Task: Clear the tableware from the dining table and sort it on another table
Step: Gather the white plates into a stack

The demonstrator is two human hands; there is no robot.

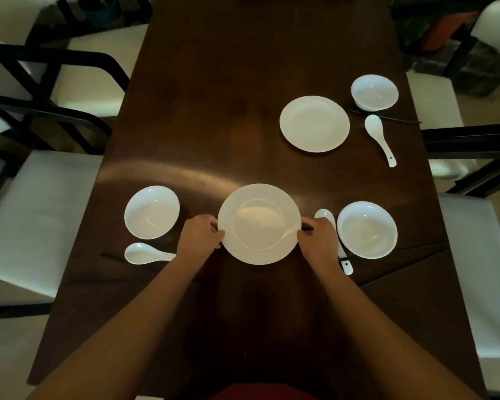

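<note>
Right hand (319, 241) hides spoon (347, 267) middle.

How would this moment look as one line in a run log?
phase: clearing | left hand + right hand: gripping near plate | still on table: far plate

On the dining table (214, 116) I see a plate (259, 224) nearest me at centre, a bowl (152, 212) to its left with a spoon (145, 253) in front of that. To the plate's right lie a second spoon (325, 216), then another bowl (367, 229). Farther back on the right sit a second plate (314, 124), a third bowl (374, 92) behind it and a third spoon (380, 138) beside it; what may be chopsticks (393, 118) lie between them.
</note>
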